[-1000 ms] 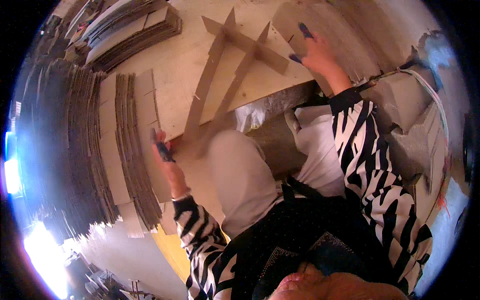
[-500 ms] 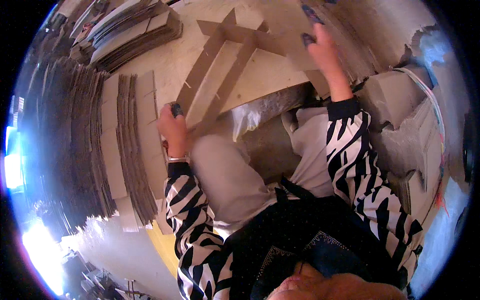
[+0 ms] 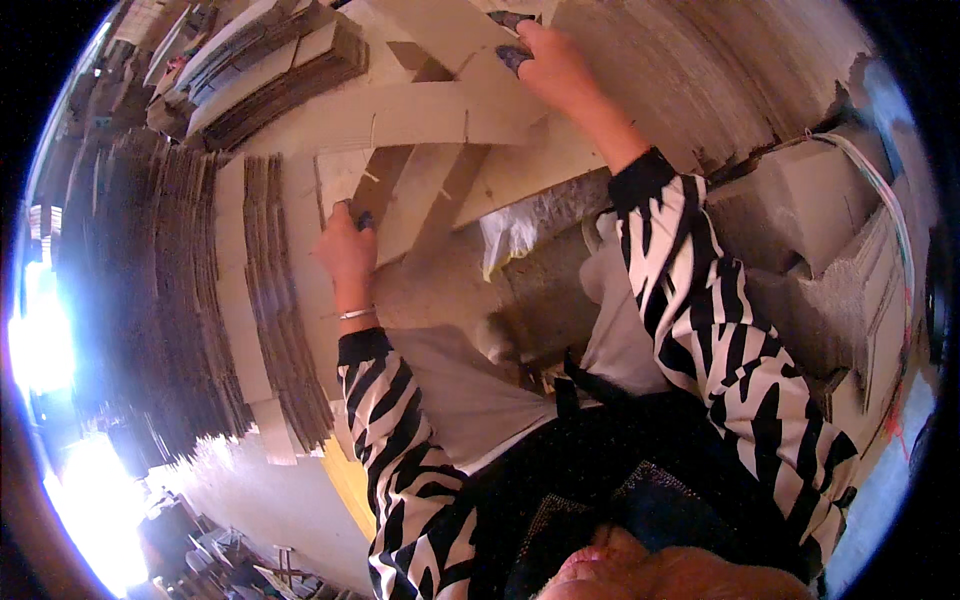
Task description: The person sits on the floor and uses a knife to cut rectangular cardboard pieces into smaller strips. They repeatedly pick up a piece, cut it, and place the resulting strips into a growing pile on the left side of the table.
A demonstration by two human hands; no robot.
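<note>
My sleeves are black-and-white zebra stripe, long, ending at the wrists. Thin silver bracelet just behind my left hand. Dark-painted nails.

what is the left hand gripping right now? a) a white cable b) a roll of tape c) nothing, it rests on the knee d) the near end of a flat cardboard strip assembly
d: the left hand grips the near end of the cardboard strips, while the right hand holds their far end; the white cable lies untouched off to the right.
</note>
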